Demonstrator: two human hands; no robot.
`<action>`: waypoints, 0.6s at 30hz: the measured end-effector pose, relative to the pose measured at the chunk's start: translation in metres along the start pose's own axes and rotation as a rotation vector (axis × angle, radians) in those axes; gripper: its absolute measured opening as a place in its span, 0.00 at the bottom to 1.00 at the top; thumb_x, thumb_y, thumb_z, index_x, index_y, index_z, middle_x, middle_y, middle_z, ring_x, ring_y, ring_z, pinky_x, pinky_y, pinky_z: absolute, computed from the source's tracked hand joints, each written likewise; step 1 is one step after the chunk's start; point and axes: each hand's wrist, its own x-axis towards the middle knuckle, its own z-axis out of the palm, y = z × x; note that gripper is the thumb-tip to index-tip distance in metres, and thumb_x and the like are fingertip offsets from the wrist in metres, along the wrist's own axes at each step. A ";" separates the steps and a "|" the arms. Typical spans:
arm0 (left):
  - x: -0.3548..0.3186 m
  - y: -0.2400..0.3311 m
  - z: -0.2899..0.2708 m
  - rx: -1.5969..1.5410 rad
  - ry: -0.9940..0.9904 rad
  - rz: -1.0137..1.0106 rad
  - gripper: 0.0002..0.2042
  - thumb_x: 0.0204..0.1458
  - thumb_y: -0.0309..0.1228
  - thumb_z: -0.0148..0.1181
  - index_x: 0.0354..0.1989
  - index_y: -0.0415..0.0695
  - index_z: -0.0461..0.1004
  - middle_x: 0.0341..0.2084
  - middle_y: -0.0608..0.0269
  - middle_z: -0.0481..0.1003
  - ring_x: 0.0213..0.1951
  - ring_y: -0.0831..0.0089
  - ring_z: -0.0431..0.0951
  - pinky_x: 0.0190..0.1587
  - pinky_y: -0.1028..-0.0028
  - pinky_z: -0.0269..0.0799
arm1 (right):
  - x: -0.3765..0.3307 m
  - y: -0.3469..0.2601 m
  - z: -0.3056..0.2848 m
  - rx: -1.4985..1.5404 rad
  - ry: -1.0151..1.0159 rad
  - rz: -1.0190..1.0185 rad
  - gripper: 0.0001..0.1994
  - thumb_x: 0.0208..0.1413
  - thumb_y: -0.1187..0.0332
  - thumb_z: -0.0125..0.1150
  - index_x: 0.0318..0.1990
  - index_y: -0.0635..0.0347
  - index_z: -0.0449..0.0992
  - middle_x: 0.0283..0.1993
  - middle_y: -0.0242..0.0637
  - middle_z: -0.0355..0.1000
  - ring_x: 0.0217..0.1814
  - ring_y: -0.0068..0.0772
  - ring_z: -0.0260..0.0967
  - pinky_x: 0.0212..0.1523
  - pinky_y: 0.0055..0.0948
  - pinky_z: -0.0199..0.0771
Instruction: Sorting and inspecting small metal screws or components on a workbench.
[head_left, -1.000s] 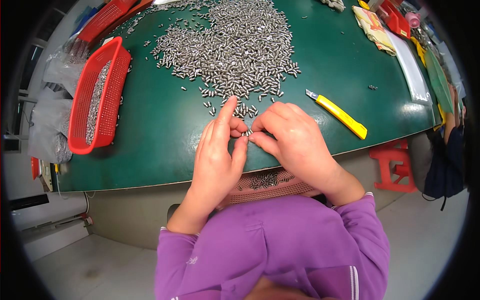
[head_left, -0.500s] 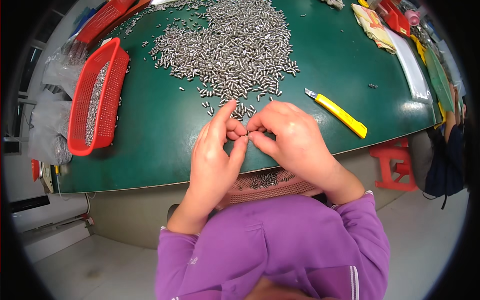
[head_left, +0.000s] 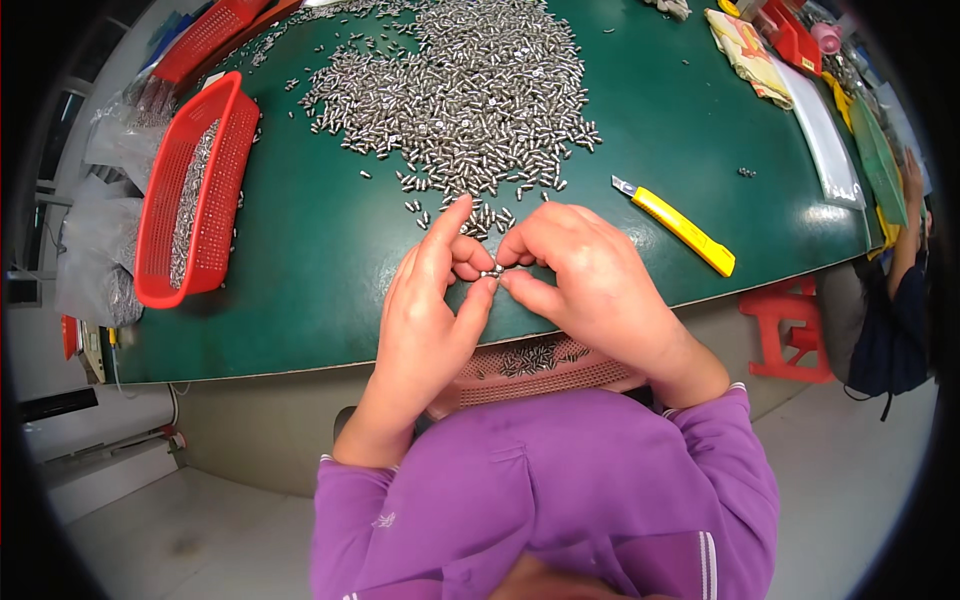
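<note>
My left hand [head_left: 425,300] and my right hand [head_left: 590,268] meet just above the near part of the table. Thumb and forefinger of each hand are pinched at a small silvery metal piece [head_left: 493,271], mostly covered by the fingertips. Whether it is one piece or two joined is too small to tell. My left forefinger points up, away from the pinch. Just beyond my fingers, loose metal pieces [head_left: 485,218] trail off a large heap of bullet-shaped metal pieces [head_left: 480,100] on the green table [head_left: 320,260].
Left of the hands stands a red plastic basket [head_left: 230,170] holding metal pieces. A yellow utility knife [head_left: 680,230] lies to the right, blade out. Below the table edge sits a pink basket [head_left: 520,390] with more pieces. A red stool [head_left: 790,330] and another person's arm [head_left: 905,235] are at right.
My right fingertips have shifted slightly away from the left ones, and more of the metal piece shows between them. The other person's arm at far right has moved up.
</note>
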 end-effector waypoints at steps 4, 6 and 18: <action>0.000 0.000 0.000 0.005 0.000 -0.005 0.34 0.48 0.14 0.62 0.68 0.36 0.62 0.32 0.61 0.76 0.36 0.67 0.76 0.43 0.67 0.73 | 0.000 -0.001 0.001 -0.006 0.009 -0.013 0.08 0.47 0.74 0.70 0.34 0.59 0.77 0.34 0.34 0.75 0.38 0.40 0.74 0.41 0.38 0.74; 0.001 0.001 0.000 -0.012 0.004 -0.011 0.34 0.49 0.14 0.61 0.68 0.36 0.62 0.32 0.61 0.77 0.36 0.67 0.76 0.43 0.67 0.73 | 0.000 -0.003 0.001 -0.033 0.010 0.004 0.08 0.48 0.73 0.70 0.34 0.58 0.77 0.34 0.34 0.74 0.38 0.41 0.73 0.40 0.39 0.74; -0.001 0.001 0.001 -0.005 0.013 -0.006 0.33 0.49 0.14 0.61 0.67 0.37 0.63 0.33 0.61 0.77 0.36 0.68 0.76 0.42 0.68 0.73 | -0.005 -0.004 0.002 -0.054 0.008 -0.016 0.06 0.49 0.71 0.67 0.35 0.58 0.76 0.33 0.38 0.70 0.38 0.46 0.70 0.39 0.43 0.72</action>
